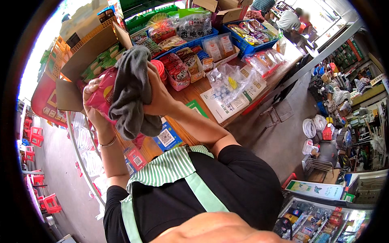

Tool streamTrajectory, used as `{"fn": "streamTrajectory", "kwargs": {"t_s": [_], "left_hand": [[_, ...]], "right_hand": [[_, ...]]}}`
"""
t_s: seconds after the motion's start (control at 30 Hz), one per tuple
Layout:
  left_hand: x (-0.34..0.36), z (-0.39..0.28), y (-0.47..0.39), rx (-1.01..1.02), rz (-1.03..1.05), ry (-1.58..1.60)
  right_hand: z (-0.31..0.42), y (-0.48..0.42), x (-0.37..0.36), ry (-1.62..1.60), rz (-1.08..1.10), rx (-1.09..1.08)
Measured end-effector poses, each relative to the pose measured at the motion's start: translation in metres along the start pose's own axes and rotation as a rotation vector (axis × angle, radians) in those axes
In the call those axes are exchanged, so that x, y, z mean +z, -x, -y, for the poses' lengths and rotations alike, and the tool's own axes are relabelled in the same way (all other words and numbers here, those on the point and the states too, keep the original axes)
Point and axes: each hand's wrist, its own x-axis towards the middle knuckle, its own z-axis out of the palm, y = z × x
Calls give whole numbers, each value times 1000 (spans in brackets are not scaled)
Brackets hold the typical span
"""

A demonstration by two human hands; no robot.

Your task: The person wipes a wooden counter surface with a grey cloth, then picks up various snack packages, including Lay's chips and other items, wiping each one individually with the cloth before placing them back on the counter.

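Observation:
My left hand point(92, 89) grips a red Lay's chip bag point(103, 92) by its left side. In my right hand point(159, 94) is a crumpled dark grey cloth point(132, 91), pressed against the bag and covering much of its front. Both are held up over the wooden table point(179, 123). Just beyond my left hand stands an open cardboard box point(88, 48) with green snack packets point(104, 59) in it. A round red container point(159, 68) sits behind my right hand. Below the cloth lies a blue card with a printed code point(167, 136).
Blue baskets point(255, 45) of packaged snacks line the table's back. Clear plastic bags point(231, 79) lie on a printed sheet point(223, 111) at the right. Crowded shelves point(358, 121) and a drinks cooler point(316, 221) stand rightward; red stools point(50, 203) are at left. Other people point(288, 21) sit behind.

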Motion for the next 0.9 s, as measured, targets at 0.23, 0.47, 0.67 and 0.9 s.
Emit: {"fn": "streamTrajectory", "kwargs": {"t_s": [0.23, 0.47, 0.67, 0.9], "left_hand": [[9, -5, -6, 157, -54, -201], [-1, -15, -9, 218, -126, -380], [1, -12, 2, 41, -207, -146], [-17, 16, 7, 61, 19, 125]], "right_hand": [[-14, 69, 22, -5, -90, 104], [-3, 122, 34, -718, -11, 492], [-5, 160, 15, -1316, -184, 992], [22, 132, -4, -869, -49, 678]]}}
